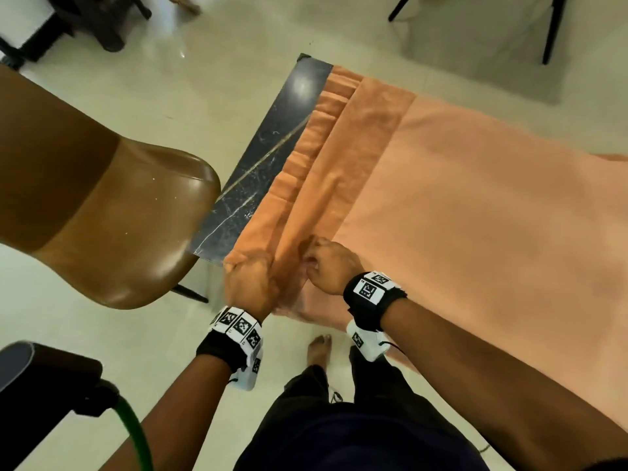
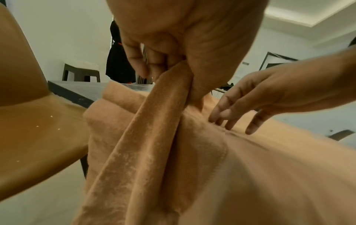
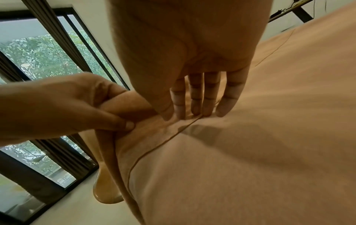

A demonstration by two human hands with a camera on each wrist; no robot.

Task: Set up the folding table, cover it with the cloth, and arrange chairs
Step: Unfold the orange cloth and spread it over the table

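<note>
The cloth point(image 1: 458, 205) is bunched in our left hand point(image 1: 249, 283), whose fingers point(image 2: 134, 60) curl tight round a gathered fold at the near bench point(image 1: 268, 158) edge. Our right hand point(image 1: 328, 266) rests just beside it, fingers point(image 3: 194, 97) straight and touching the fabric. Beyond the left fingers a dark strip of bench lies uncovered, the chair point(image 1: 112, 212) close alongside. If we tug unevenly, the cloth could slide off skewed.
</note>
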